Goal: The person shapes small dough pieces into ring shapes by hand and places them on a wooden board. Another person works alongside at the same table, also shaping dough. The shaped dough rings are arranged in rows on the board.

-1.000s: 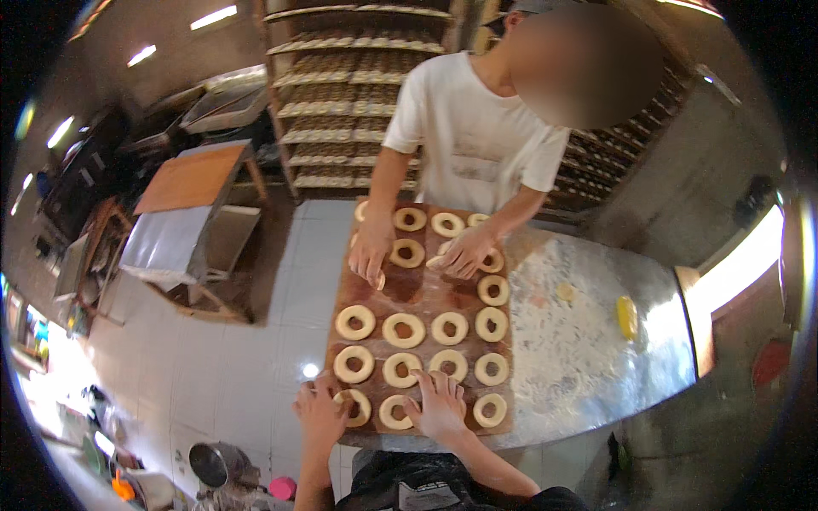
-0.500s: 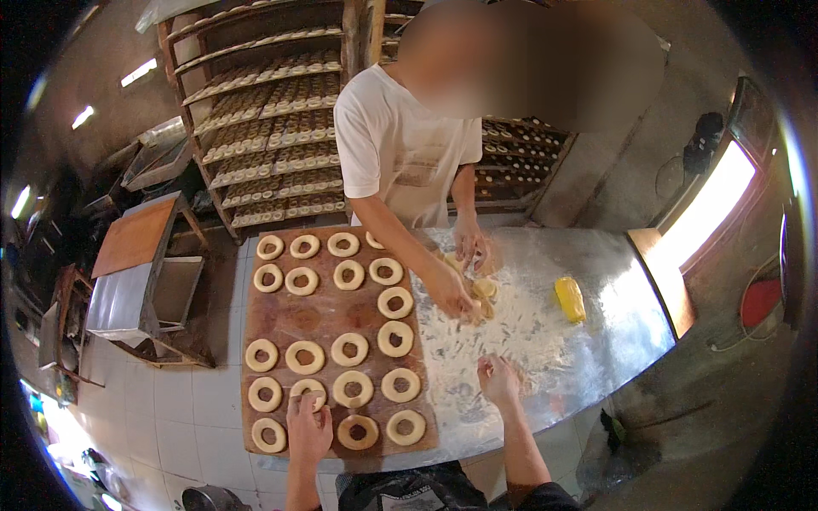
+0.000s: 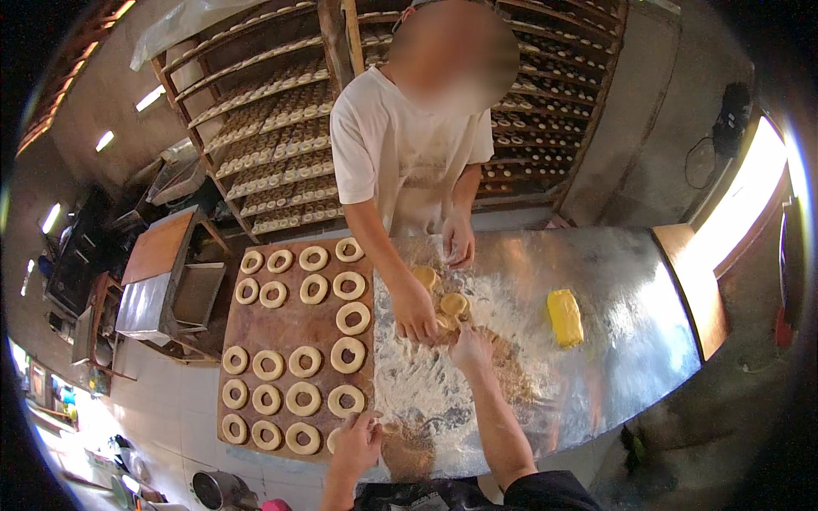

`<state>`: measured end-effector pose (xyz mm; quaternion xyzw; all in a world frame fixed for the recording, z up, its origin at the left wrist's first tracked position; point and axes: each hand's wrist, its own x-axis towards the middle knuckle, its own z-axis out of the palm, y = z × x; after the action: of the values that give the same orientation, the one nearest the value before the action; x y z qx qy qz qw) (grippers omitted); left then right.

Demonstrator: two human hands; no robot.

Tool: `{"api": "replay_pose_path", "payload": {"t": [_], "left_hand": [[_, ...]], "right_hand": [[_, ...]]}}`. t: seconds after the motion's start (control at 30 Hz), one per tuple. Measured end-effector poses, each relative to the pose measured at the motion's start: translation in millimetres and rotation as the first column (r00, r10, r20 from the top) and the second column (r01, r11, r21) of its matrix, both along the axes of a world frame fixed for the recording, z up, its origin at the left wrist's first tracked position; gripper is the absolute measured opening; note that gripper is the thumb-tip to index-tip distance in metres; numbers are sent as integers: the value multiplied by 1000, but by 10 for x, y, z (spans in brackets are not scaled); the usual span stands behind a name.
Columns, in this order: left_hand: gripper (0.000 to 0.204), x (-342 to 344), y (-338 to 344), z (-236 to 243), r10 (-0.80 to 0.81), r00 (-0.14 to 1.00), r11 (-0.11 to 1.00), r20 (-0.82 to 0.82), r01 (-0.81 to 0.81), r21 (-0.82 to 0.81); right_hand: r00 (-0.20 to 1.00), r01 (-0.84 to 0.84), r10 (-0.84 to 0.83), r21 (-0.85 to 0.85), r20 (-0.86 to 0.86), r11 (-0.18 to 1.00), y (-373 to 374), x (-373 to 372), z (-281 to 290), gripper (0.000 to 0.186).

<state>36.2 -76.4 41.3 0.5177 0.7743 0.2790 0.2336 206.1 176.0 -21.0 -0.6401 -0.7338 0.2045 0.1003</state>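
Note:
Rings of raw dough (image 3: 304, 399) lie in rows on a brown wooden board (image 3: 281, 325). My left hand (image 3: 356, 444) is over the board's near right corner, fingers loosely curled and apart. A dough ring (image 3: 333, 440) there is partly hidden behind it. My right hand (image 3: 471, 351) reaches forward over the floured metal table (image 3: 430, 383), fingertips closed at the near edge of a small pile of dough pieces (image 3: 454, 304). A co-worker's hand (image 3: 416, 316) touches the table left of that pile; the co-worker's other hand (image 3: 458, 243) hovers behind it.
A yellow block-shaped package (image 3: 565, 318) sits on the table's right part. Across the table stands a co-worker in a white shirt (image 3: 400, 145). Behind are tall racks (image 3: 273, 128) filled with dough rings. A wood-topped metal stand (image 3: 153, 289) and a pot (image 3: 213, 490) are at left.
My right hand has moved forward to the dough pile. My left hand has gone from one dough ring to the board's near right corner. The co-worker's hands have spread apart. The view has shifted.

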Motion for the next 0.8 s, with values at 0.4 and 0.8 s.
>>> {"api": "replay_pose_path", "payload": {"t": [0.4,0.8], "left_hand": [[26,354,172,-119,-170,985,985,-14,170,-9],[21,539,276,-230,-234,970,970,72,238,-41]], "right_hand": [[971,-237,237,32,27,971,747,-76,80,39],[951,32,-125,312,282,949,456,723,-63,44]]}}
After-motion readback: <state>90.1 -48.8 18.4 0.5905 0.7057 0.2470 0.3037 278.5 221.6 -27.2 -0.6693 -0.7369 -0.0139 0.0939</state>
